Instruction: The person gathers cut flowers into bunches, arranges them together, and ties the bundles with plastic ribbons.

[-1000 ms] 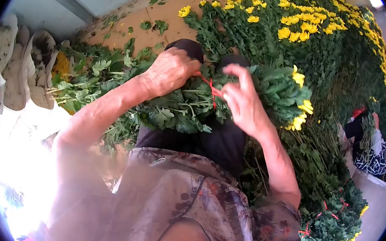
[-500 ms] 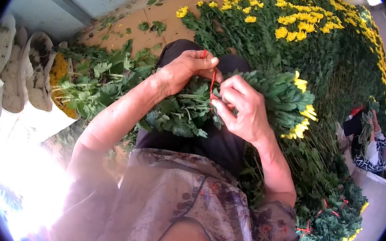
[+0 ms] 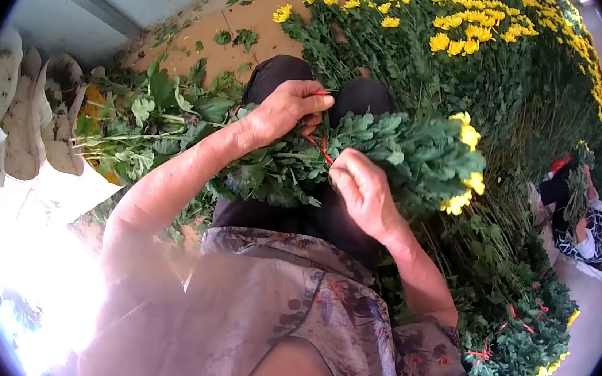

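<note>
Across my lap lies a bunch of yellow chrysanthemums (image 3: 400, 151), blooms to the right and leafy stems to the left. A red string (image 3: 325, 151) runs around the stems near the middle of the bunch. My left hand (image 3: 291, 110) is closed above the bunch, with one end of the red string pinched between thumb and finger. Below and to the right, my right hand (image 3: 368, 188) is closed in a pinch on the string's other end. The string looks crossed between the two hands; the underside of the bunch is hidden.
A large heap of yellow chrysanthemums (image 3: 459, 80) fills the right side. Tied bunches with red string (image 3: 480, 354) lie at lower right. White sacks (image 3: 59, 111) stand at left. Loose leaves (image 3: 245, 38) litter the floor. Another person (image 3: 582, 218) sits at far right holding stems.
My hands have drawn the red string from an upright line into a crossing close against the stems. My right hand has moved slightly down and left.
</note>
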A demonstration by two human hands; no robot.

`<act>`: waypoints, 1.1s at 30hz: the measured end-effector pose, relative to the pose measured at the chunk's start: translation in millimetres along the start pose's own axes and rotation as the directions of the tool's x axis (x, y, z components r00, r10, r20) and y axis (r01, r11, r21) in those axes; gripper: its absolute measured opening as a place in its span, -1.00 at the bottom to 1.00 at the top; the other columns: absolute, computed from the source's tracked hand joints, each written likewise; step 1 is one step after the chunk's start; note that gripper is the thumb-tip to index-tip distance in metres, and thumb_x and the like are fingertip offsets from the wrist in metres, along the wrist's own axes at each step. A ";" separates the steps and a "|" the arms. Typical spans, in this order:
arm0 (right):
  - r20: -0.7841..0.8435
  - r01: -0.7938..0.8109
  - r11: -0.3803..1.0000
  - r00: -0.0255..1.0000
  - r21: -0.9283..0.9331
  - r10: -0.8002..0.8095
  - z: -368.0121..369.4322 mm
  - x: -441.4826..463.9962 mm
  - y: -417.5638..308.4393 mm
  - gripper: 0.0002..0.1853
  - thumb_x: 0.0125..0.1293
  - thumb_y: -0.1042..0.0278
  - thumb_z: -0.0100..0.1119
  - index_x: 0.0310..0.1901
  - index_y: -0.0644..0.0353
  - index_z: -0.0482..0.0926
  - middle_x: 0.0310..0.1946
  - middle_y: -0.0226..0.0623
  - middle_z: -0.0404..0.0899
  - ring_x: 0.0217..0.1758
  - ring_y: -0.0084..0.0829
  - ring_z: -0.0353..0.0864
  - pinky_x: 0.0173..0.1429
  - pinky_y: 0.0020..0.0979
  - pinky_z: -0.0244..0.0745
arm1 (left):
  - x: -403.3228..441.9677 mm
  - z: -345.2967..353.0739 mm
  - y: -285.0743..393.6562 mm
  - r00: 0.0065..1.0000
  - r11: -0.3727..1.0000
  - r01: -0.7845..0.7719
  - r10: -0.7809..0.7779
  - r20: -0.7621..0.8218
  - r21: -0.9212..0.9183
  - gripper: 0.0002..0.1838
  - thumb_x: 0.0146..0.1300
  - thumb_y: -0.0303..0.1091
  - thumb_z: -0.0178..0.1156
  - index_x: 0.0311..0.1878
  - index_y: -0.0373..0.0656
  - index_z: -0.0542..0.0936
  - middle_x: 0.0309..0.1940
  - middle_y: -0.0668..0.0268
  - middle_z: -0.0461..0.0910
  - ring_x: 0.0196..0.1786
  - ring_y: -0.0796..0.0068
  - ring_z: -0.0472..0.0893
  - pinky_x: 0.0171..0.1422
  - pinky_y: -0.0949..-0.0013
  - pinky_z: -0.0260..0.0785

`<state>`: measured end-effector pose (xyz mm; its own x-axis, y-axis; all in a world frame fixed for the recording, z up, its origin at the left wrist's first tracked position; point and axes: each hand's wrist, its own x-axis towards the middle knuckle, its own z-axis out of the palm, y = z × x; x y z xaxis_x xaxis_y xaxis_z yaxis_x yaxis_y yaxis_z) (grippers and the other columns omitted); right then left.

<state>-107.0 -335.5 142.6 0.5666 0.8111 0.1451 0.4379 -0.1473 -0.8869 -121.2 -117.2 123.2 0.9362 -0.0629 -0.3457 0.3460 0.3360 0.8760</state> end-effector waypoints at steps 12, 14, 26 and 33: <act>-0.153 -0.055 0.927 0.981 0.372 0.120 -2.9 48.6 6.2 -0.88 0.33 0.48 0.13 -0.30 0.37 0.50 -0.20 -0.31 0.52 -0.27 -0.52 0.52 -0.23 -0.49 0.42 | -17.0 15.1 -12.3 0.959 0.694 -0.277 0.236 0.154 0.664 -0.77 0.04 -0.34 0.44 -0.28 -0.22 0.62 -0.49 0.35 0.61 -0.39 0.59 0.54 -0.22 0.41 0.42; -0.199 0.094 0.994 0.974 -0.062 -0.105 -2.2 53.3 -1.5 -0.88 0.40 0.41 0.04 -0.22 0.29 0.50 -0.17 -0.31 0.51 -0.33 -0.53 0.50 -0.26 -0.50 0.40 | -16.1 11.0 -23.7 0.945 0.860 -0.327 0.308 0.113 0.391 -0.85 0.10 -0.45 0.38 -0.26 -0.23 0.65 -0.44 0.34 0.65 -0.34 0.64 0.56 -0.17 0.44 0.44; 0.141 -0.336 0.917 0.940 0.214 0.311 -29.7 40.0 8.7 -0.85 0.27 0.38 0.21 -0.21 0.27 0.62 -0.39 -0.38 0.55 -0.33 -0.59 0.54 -0.20 -0.52 0.42 | -10.3 -7.3 0.7 0.961 0.970 -0.143 0.089 0.263 0.195 -0.89 0.16 -0.63 0.24 -0.32 -0.23 0.52 -0.32 0.33 0.64 -0.19 0.59 0.60 -0.01 0.51 0.43; 0.008 -0.229 0.973 0.973 -0.019 0.229 -27.4 45.1 11.1 -0.88 0.22 0.41 0.23 -0.28 0.27 0.66 -0.36 -0.30 0.57 -0.32 -0.52 0.56 -0.20 -0.51 0.44 | -1.6 -15.7 13.0 0.917 0.976 -0.022 -0.067 0.394 0.216 -0.90 0.15 -0.57 0.23 -0.26 -0.28 0.67 -0.31 0.34 0.67 -0.16 0.55 0.58 0.08 0.44 0.39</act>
<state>-57.4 -316.1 151.3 0.6464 0.7602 -0.0658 0.3093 -0.3399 -0.8881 -119.1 -98.0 129.9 0.8590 -0.4506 -0.2429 0.3307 0.1264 0.9352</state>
